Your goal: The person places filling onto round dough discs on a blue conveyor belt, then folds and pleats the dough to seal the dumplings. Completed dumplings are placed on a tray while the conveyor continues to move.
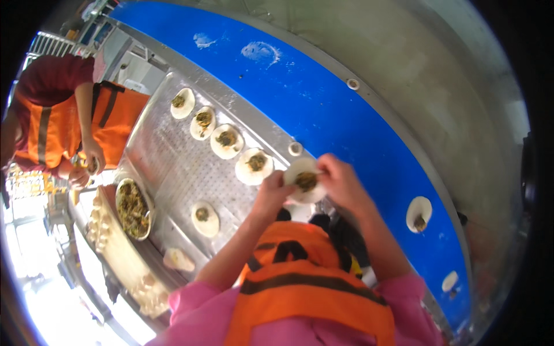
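Observation:
Between my two hands is a round, pale dough wrapper [297, 168] with a heap of dark green-brown filling [306, 181] in its middle. My left hand [272, 196] pinches its left edge, and my right hand [342, 179] grips the opposite edge. It is held open, over the border of the metal table. Nearest to my left hand on the table lies a filled wrapper [249, 175], first of a row that runs away to the upper left. Another filled wrapper [206, 219] rests lower down by itself.
A blue conveyor belt [340, 132] curves past on the right, carrying filled wrappers [419, 214]. On the left, a bowl of filling [135, 209] stands beside a board [130, 259] with rows of shaped dough pieces. A person in an orange apron [115, 124] works there, hands around a small piece.

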Tool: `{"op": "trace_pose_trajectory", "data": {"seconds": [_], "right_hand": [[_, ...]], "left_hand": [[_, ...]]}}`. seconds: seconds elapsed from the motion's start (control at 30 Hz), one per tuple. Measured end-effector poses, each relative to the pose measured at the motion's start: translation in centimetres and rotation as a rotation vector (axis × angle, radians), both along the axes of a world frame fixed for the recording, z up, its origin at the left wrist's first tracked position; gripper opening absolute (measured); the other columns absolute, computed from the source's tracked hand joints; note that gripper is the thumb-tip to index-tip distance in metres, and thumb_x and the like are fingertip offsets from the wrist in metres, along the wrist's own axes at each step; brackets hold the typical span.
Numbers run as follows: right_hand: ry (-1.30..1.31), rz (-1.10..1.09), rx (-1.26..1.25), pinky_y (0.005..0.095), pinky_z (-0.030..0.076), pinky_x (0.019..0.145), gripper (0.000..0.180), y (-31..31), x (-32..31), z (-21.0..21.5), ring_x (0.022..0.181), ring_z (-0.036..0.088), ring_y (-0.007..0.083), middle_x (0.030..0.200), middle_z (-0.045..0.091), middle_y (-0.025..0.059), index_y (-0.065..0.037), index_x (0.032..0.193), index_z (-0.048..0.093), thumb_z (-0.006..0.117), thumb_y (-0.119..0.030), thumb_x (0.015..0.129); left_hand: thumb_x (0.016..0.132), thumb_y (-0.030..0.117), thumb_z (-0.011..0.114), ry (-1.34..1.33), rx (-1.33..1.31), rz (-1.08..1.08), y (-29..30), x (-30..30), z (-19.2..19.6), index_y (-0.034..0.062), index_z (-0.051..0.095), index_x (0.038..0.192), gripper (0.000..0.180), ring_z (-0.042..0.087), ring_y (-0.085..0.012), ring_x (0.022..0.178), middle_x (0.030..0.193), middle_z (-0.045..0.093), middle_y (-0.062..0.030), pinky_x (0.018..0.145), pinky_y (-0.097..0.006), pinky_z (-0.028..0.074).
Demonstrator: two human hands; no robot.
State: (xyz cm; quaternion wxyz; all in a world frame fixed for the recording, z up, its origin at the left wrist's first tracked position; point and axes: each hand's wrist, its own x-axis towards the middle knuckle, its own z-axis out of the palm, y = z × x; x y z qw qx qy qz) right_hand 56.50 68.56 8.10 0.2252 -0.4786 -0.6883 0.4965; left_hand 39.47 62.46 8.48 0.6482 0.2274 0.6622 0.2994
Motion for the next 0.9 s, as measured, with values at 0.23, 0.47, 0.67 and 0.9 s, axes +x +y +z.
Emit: {"op": "trace_pose_trajectory", "data": {"seconds": [0.23, 0.47, 0.67, 0.9], "right_hand": [[-0.254, 0.152, -0.158, 0.0431, 0.042, 0.065, 0.014, -2.9, -9.6, -4.1, 0.073, 0.056, 0.0360, 0.076, 0.058, 0.0188, -0.002, 0.085, 0.052, 0.049, 0.000, 0.071], [-0.161, -0.230, 0.356, 0.0305, 0.044, 0.054, 0.007, -2.7, 4.3, 1.3, 0.061, 0.056, 0.0242, 0.072, 0.056, 0.0109, -0.006, 0.079, 0.055, 0.056, -0.002, 0.074], [-0.668, -0.630, 0.151, 0.0379, 0.046, 0.066, 0.016, 2.1, 16.5, -0.9, 0.079, 0.058, 0.0301, 0.084, 0.059, 0.0142, -0.004, 0.085, 0.057, 0.055, -0.007, 0.070], [-0.721, -0.365, -0.089, 0.0394, 0.046, 0.067, 0.015, 6.3, 14.0, -3.4, 0.080, 0.057, 0.0316, 0.084, 0.059, 0.0156, -0.005, 0.082, 0.059, 0.056, -0.007, 0.067]], "left_hand": [[0.073, 0.005, 0.050, -0.065, -0.163, 0.140, -6.3, -6.4, -5.4, -0.0029, 0.054, 0.095, 0.024, 0.058, -0.0143, 0.064, 0.080, 0.060, -0.0086, 0.058, -0.024, 0.047], [0.075, 0.010, 0.052, 0.359, 0.137, 0.010, -2.8, -5.4, -2.5, -0.0021, 0.054, 0.100, 0.028, 0.055, -0.0114, 0.064, 0.078, 0.057, -0.0061, 0.056, -0.023, 0.045], [0.072, 0.009, 0.057, 0.143, 0.342, -0.333, 6.1, 8.9, -3.2, -0.0017, 0.053, 0.104, 0.034, 0.054, -0.0137, 0.075, 0.086, 0.057, -0.0077, 0.066, -0.025, 0.045], [0.059, 0.012, 0.070, 0.703, 0.465, -0.484, 9.1, 14.9, -3.3, 0.0079, 0.050, 0.112, 0.056, 0.052, -0.0266, 0.092, 0.099, 0.053, -0.0129, 0.076, -0.034, 0.044]]}}
